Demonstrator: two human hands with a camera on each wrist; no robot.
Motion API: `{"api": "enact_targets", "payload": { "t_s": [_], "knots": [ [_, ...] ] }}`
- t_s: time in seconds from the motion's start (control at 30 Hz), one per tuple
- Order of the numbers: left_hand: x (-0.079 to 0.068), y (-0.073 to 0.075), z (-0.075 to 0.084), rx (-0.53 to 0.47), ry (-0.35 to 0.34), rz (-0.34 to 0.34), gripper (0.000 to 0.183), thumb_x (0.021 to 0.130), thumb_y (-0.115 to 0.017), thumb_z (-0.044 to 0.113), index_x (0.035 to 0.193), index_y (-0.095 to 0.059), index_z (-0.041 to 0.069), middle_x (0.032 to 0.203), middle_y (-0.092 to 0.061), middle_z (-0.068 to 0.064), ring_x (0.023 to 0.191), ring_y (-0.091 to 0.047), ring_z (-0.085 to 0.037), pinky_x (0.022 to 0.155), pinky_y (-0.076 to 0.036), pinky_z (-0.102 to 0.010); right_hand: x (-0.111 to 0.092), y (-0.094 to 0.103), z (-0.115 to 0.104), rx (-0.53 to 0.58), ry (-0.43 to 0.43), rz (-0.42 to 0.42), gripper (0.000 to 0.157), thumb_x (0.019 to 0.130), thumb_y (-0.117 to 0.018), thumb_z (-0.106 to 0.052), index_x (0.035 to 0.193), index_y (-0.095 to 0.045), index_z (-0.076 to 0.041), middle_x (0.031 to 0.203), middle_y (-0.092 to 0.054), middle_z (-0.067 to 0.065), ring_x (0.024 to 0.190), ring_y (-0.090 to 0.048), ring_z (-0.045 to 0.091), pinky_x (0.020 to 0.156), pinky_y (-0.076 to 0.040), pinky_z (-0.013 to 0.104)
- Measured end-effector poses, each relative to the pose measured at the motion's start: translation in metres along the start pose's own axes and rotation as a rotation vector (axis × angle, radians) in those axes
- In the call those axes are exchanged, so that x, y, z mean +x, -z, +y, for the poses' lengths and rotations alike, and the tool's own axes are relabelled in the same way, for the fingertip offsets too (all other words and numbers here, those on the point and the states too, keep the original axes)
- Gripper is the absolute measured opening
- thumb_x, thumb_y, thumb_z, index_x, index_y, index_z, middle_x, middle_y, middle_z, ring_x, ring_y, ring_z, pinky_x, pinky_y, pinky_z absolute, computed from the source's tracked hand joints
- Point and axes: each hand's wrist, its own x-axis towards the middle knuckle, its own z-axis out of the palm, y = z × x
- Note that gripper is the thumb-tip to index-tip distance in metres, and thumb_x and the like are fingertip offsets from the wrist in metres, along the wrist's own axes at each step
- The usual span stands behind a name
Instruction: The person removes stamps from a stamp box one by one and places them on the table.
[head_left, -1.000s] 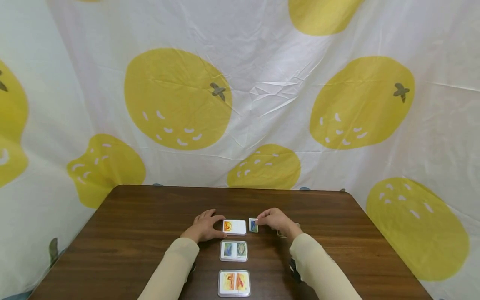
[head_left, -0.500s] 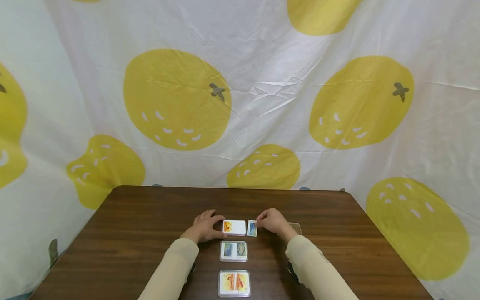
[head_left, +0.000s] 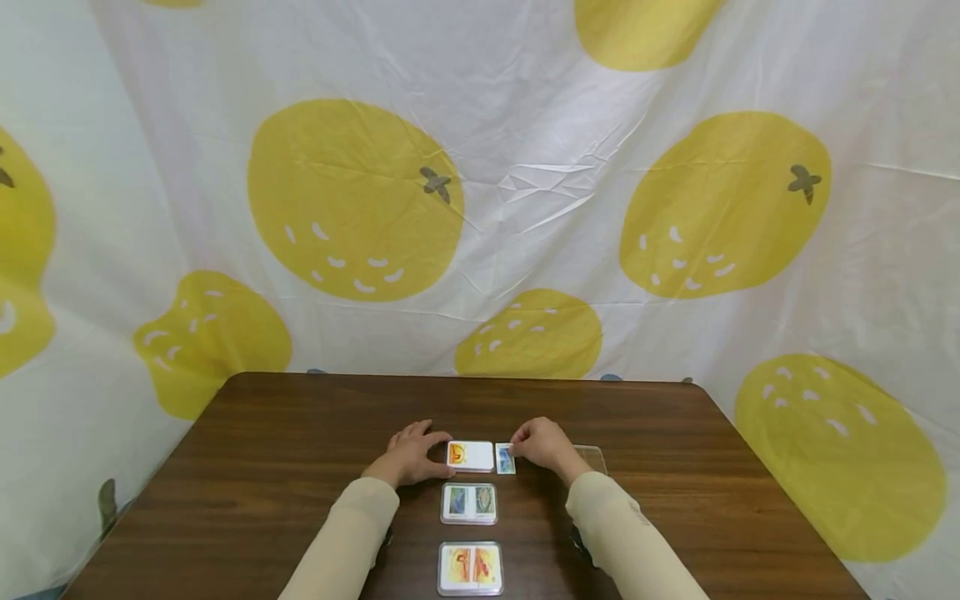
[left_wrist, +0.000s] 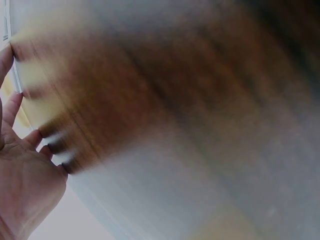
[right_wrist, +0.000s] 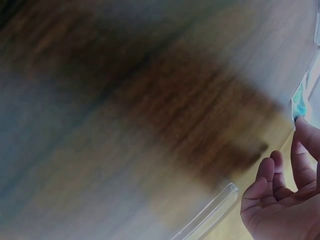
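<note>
In the head view, a small blue picture stamp (head_left: pixel 504 458) lies or hovers close to the table, and my right hand (head_left: pixel 543 442) pinches its right edge. Just left of it is a flat case with a white insert (head_left: pixel 477 455), an orange stamp (head_left: pixel 457 453) at its left end. My left hand (head_left: pixel 408 454) holds this case at its left end between thumb and index finger, the other fingers spread on the table. The right wrist view shows the blue-green stamp (right_wrist: pixel 299 101) at my right fingertips. The left wrist view is mostly blurred tabletop.
Two clear cases stand in line nearer me: one with two bluish-green stamps (head_left: pixel 468 503), one with two orange stamps (head_left: pixel 470 568). A clear plastic lid (head_left: pixel 592 458) lies partly behind my right wrist on the dark wooden table (head_left: pixel 315 408). A lemon-print cloth (head_left: pixel 525 250) hangs behind.
My right hand has brought the blue stamp slightly lower and closer to the case, and it now appears straighter. My left hand stays at the case.
</note>
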Motion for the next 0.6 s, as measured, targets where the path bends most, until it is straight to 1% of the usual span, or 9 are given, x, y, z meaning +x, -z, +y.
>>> {"api": "enact_targets", "payload": {
  "t_s": [0.23,0.4,0.6],
  "knots": [
    [-0.0003,0.0006,0.0016,-0.003,-0.005,0.0,0.06,0.085,-0.077,0.039,0.137,-0.057,0.017,0.156,-0.029,-0.022,0.144,-0.022,-0.043,0.113,-0.015,-0.06,0.0017,0.0002,0.0007,-0.03,-0.009,0.009,0.009,0.083,-0.078,-0.015,0.08,-0.074,-0.008,0.075,-0.065,-0.003,0.07,-0.055,0.015,0.072,-0.048,0.037],
    [-0.0009,0.0014,0.0037,-0.001,0.001,-0.003,0.061,0.085,-0.077,0.039,0.138,-0.057,0.016,0.156,-0.028,-0.022,0.144,-0.021,-0.043,0.113,-0.014,-0.06,0.0027,-0.0008,0.0013,-0.051,-0.018,0.017,0.01,0.082,-0.079,-0.017,0.079,-0.074,-0.01,0.075,-0.066,-0.003,0.071,-0.055,0.016,0.074,-0.048,0.037],
    [-0.0016,0.0007,0.0041,-0.002,0.005,0.002,0.061,0.085,-0.077,0.039,0.138,-0.057,0.017,0.156,-0.029,-0.022,0.144,-0.021,-0.043,0.113,-0.015,-0.059,0.0028,-0.0027,0.0028,-0.061,-0.024,0.017,0.009,0.082,-0.079,-0.017,0.078,-0.073,-0.01,0.075,-0.065,-0.003,0.07,-0.055,0.017,0.073,-0.047,0.038]
  ]
}}
